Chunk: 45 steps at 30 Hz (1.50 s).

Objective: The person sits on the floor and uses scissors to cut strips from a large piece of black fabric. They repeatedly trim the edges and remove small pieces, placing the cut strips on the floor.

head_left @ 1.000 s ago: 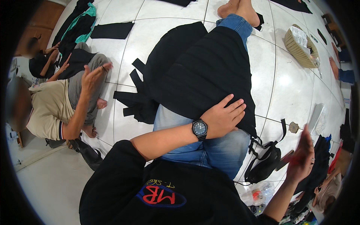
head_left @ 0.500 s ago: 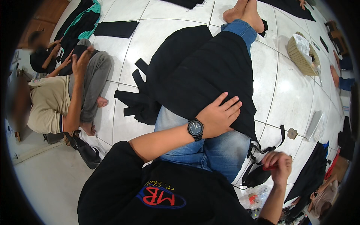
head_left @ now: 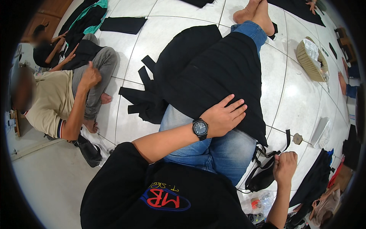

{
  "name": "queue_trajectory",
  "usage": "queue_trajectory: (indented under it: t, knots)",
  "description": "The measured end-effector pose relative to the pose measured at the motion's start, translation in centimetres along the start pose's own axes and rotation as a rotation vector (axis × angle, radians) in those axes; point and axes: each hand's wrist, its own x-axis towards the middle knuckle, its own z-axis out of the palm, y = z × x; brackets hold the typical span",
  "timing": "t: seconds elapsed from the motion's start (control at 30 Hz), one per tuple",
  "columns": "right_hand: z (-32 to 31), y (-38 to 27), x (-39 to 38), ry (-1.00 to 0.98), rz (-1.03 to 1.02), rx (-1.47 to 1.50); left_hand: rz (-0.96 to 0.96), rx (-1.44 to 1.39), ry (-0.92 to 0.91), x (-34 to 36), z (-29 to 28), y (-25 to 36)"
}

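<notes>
A large black cloth (head_left: 213,72) lies over my legs in blue jeans (head_left: 213,152), which stretch out across the white tiled floor (head_left: 301,103). My left hand (head_left: 225,116), with a black wristwatch (head_left: 200,128) on its wrist, rests flat on the cloth's near edge, fingers apart. My right hand (head_left: 286,166) is curled into a fist at the lower right, just beside the strap of a black bag (head_left: 261,177) on the floor. Whether the fist pinches anything is too small to tell.
A person in a beige shirt and grey trousers (head_left: 57,103) sits on the left with black fabric. Black cloth strips (head_left: 141,103) lie beside my knee. A woven basket (head_left: 309,57), a white pouch (head_left: 320,131) and piled clothes (head_left: 316,183) are on the right.
My right hand has come down from a raised, open pose at the right and closed into a fist beside the black bag. My left hand has stayed on the cloth.
</notes>
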Motion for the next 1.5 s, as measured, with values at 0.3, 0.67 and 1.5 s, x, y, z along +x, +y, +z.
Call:
queue_trajectory:
  t: [0.3, 0.67, 1.5]
  knots:
    - [-3.1, 8.0, -8.1, 0.053, 0.078, -0.233, 0.003, 0.005, 0.010, 0.0, 0.1, 0.1]
    - [-4.7, -4.0, 5.5, 0.192, 0.748, 0.702, -0.059, -0.074, -0.032, -0.1, -1.8, 0.2]
    - [0.0, 10.4, -10.8, -0.331, 0.461, 0.119, -0.006, 0.013, -0.007, -0.9, -1.0, -0.4]
